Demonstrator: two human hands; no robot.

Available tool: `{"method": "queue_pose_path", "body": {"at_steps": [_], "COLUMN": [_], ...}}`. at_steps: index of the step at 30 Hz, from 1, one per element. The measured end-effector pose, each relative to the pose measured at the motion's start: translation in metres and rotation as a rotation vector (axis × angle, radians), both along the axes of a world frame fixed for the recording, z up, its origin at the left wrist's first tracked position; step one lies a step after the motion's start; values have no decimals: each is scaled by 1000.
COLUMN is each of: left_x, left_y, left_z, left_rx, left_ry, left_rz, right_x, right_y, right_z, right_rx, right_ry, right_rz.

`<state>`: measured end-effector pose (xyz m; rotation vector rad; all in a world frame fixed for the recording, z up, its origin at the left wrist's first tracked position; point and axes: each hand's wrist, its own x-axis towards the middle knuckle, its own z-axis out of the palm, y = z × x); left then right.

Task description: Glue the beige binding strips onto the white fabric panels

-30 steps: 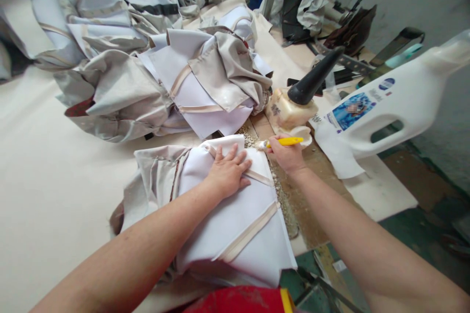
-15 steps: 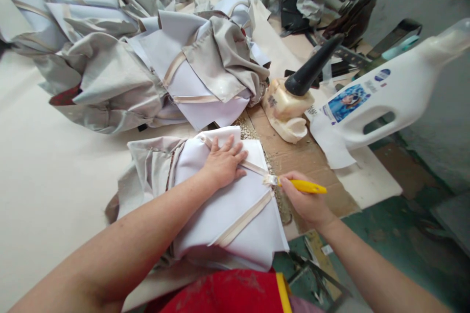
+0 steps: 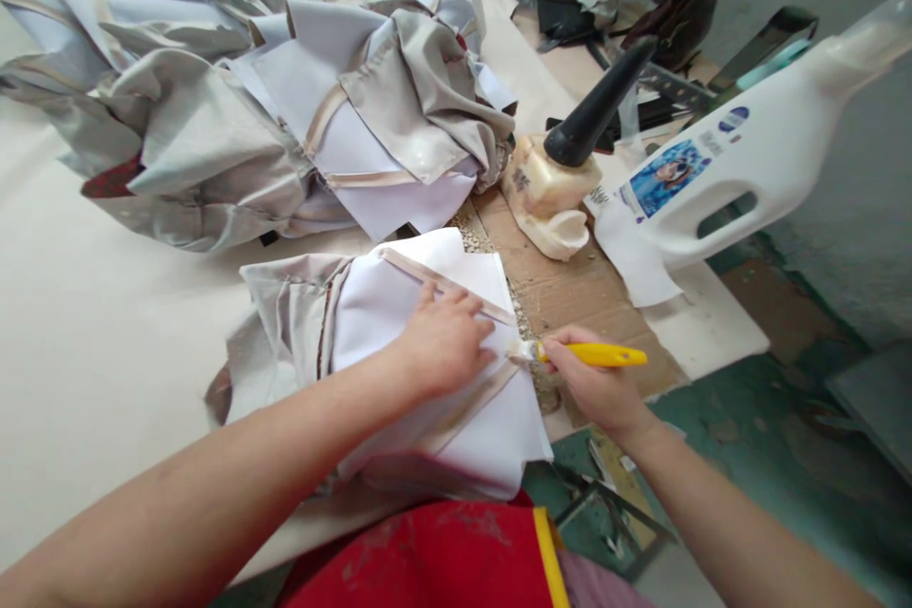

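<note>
My left hand point(image 3: 446, 342) lies open, fingers spread, pressing down the folded white fabric panel point(image 3: 399, 304) on the cream-covered work table point(image 3: 85, 351). Just right of it, my right hand point(image 3: 591, 375) grips a yellow-handled brush point(image 3: 591, 355), its bristles touching the panel's edge by the beige strip point(image 3: 448, 287) (whether they're wet, I can't tell).

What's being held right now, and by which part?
The right hand holds a small brush by its yellow grip, near the bristle end. The left hand holds nothing; it rests on a white fabric panel.
</note>
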<state>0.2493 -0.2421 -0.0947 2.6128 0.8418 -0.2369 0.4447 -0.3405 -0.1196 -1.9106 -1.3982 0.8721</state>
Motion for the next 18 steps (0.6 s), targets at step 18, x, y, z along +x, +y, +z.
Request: {"method": "queue_pose_path", "body": {"at_steps": [18], "left_x": [-6], "left_y": [-38], "left_z": [-5], "left_rx": [-218], "left_ry": [51], "left_rz": [-89], "right_x": [-2], "right_y": [-15], "right_z": [-4], "right_rx": [158], "right_ry": [-161], "right_rz": [179]}}
